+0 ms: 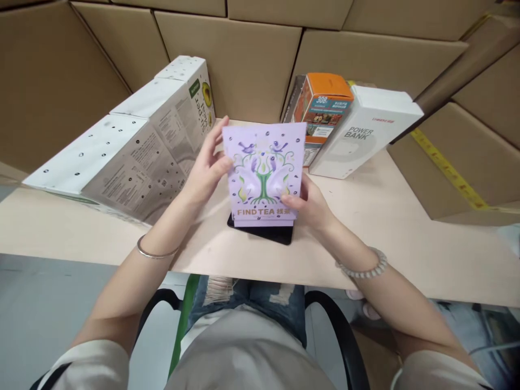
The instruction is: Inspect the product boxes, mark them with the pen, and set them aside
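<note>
I hold a lilac box (264, 170) printed with a green tree, birds and the words FIND TEA, upright above the middle of the table. My left hand (207, 168) grips its upper left edge, thumb on the front. My right hand (311, 206) holds its lower right corner, thumb on the front. A flat black object (266, 232) lies on the table directly under the box.
A beige table (390, 216) carries a row of white speckled cartons (134, 151) at the left, an orange box (325, 105) and a white POWER BANK box (365, 132) at the back right. Stacked brown cardboard boxes (252, 59) wall in the far side.
</note>
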`<state>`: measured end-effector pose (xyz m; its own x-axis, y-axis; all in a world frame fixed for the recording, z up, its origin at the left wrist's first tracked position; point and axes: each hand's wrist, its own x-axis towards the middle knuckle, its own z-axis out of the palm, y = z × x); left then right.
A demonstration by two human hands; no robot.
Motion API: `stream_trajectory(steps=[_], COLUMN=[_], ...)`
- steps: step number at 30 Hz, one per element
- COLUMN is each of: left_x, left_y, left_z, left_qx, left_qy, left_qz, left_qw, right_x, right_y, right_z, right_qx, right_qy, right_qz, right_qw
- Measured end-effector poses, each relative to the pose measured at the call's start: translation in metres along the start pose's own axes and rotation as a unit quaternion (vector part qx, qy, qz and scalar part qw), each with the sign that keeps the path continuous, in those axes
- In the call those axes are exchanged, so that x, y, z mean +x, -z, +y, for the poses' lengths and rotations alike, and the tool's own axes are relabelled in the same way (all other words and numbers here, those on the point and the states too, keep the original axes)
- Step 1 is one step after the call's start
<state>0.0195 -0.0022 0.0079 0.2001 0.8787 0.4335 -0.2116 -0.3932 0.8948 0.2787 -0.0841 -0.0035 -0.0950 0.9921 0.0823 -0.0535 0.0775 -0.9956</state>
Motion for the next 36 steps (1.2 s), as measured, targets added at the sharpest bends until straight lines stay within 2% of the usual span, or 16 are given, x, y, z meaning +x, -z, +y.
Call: stream_trajectory(steps=[4, 7, 9, 11, 16, 23, 30, 36], left_x=[-0.007, -0.015, -0.019, -0.021, -0.022, -0.021, -0.021, -0.022], left_y=[-0.006, -0.015, -0.022, -0.029, -0.043, -0.04, -0.041, -0.043], left_z=[-0.002, 0.008, 0.015, 0.019, 0.016, 0.01, 0.007, 0.014], left_qx=[-0.04, -0.067, -0.091, -0.128, -0.203, -0.219, -0.209, -0.214], left_qy=[0.128, 0.228, 0.266, 0.267, 0.263, 0.254, 0.27, 0.25], left_qz=[-0.056, -0.092, -0.126, -0.133, -0.072, -0.03, -0.062, -0.039], left_qw=[0.989, 0.967, 0.951, 0.946, 0.94, 0.942, 0.938, 0.944], right_x=[0.006, 0.009, 0.01, 0.008, 0.006, 0.009, 0.01, 0.005], right_y=[0.007, 0.01, 0.009, 0.007, 0.005, 0.012, 0.012, 0.011], right_z=[0.001, 0.003, 0.002, 0.001, 0.0, 0.001, 0.0, 0.0], right_qx=[0.053, 0.055, 0.048, 0.04, -0.024, -0.073, -0.052, -0.079], right_qy=[-0.008, 0.013, 0.031, 0.045, 0.026, 0.034, 0.035, 0.029], right_qz=[0.041, 0.068, 0.081, 0.086, 0.057, -0.002, -0.009, 0.008], right_qw=[0.998, 0.996, 0.995, 0.994, 0.998, 0.997, 0.998, 0.996])
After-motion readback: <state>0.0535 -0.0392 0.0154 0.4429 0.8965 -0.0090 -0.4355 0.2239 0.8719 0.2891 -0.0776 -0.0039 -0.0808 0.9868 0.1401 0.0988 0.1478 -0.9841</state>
